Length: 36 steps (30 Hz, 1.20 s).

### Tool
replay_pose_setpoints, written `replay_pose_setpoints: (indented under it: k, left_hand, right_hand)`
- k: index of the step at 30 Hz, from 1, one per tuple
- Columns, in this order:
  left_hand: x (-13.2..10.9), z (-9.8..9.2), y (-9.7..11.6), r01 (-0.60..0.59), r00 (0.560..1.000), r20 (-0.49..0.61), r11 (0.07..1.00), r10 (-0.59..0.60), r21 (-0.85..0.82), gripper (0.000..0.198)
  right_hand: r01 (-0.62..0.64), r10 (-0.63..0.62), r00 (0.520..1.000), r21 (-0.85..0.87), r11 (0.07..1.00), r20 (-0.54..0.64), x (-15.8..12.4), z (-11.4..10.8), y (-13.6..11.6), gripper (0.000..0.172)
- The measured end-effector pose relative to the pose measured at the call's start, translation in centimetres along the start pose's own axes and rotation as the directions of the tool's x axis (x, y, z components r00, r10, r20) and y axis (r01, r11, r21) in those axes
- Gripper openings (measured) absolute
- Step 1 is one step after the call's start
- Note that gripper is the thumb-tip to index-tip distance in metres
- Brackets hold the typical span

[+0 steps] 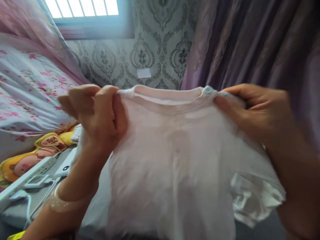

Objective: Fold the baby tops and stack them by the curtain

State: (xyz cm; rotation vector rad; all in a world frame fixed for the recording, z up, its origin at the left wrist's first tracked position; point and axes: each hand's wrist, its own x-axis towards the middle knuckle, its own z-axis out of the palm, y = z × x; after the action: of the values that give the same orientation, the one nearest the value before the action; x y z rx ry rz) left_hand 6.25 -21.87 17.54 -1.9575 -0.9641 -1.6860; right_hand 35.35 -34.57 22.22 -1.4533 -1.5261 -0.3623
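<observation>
Forearms (83,188), two: yours, foremost. Left hand (98,111) and right hand (258,111): each pinched closed on a shoulder of a pale button-shouldered shirt (150,150), which hung between them, equally near both, long axis downward.

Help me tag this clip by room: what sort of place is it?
Probably a bedroom in a home: floral cloth hangs at the left, a cartoon cushion lies below it, and patterned wallpaper covers the wall.

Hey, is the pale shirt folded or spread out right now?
Spread out: the shirt hangs from the left hand and the right hand, which grip it on either side of the neckline.
</observation>
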Motion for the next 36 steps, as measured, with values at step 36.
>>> replay_pose_setpoints:
  k: [36]
  left_hand:
    - [-14.2,29.6,-12.4,-0.238,0.605,0.792,0.931,-0.081,0.278,0.029]
  right_hand:
    - [0.163,0.363,0.68,-0.615,0.772,0.636,-1.0,28.5,24.2,0.04]
